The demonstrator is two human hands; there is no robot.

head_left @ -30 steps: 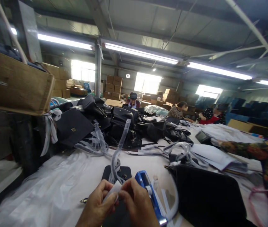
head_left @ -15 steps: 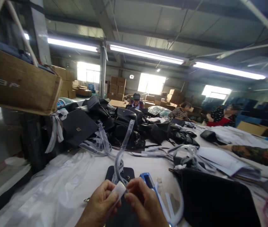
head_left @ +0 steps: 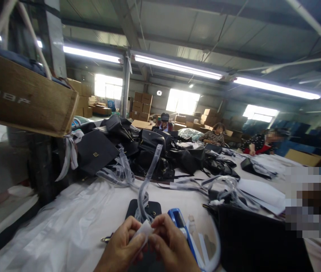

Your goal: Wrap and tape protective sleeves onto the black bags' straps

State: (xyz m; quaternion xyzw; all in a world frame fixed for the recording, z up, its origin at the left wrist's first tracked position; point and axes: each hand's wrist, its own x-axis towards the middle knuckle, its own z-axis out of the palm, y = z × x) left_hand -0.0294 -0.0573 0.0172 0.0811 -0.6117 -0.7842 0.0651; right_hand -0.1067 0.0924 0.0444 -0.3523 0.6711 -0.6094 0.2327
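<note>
My left hand (head_left: 125, 241) is closed around a small white strip (head_left: 144, 231), thumb on top. My right hand (head_left: 170, 241) pinches at the strip's upper end, its fingertips partly hiding it. Just beyond them, a strap wrapped in clear film (head_left: 142, 200) curves up from a small black bag (head_left: 156, 207) lying on the table. A dark surface shows below my hands, mostly covered by them. To the right of my right hand lies a blue-and-white tool (head_left: 178, 219), partly hidden, beside a clear rounded plastic piece (head_left: 215, 238).
Black bags (head_left: 151, 141) are heaped across the table's far side. White film sheets (head_left: 61, 226) spread at left. A large black panel (head_left: 262, 238) lies at right. A brown bag (head_left: 27, 94) hangs at upper left. Several people sit farther off; one person (head_left: 215, 136) wears a patterned top.
The view has shifted slightly. The white strip is tilted a little differently between my hands. At right, the co-worker's patterned sleeve has given way to a blurred patch.
</note>
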